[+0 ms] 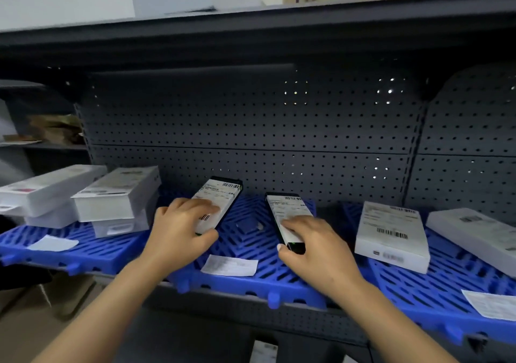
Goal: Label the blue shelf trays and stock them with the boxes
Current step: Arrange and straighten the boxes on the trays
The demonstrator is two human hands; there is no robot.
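Black slim boxes with white labels lie mid-frame on the blue slatted tray [245,273], long axes pointing toward the pegboard; left hand [181,228] grips one [220,203], right hand [315,245] the other [287,217].

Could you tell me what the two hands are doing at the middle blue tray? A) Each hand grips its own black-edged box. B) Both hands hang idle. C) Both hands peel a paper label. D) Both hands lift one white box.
A: the left hand grips one black-edged box and the right hand grips a second one, over the middle blue tray.
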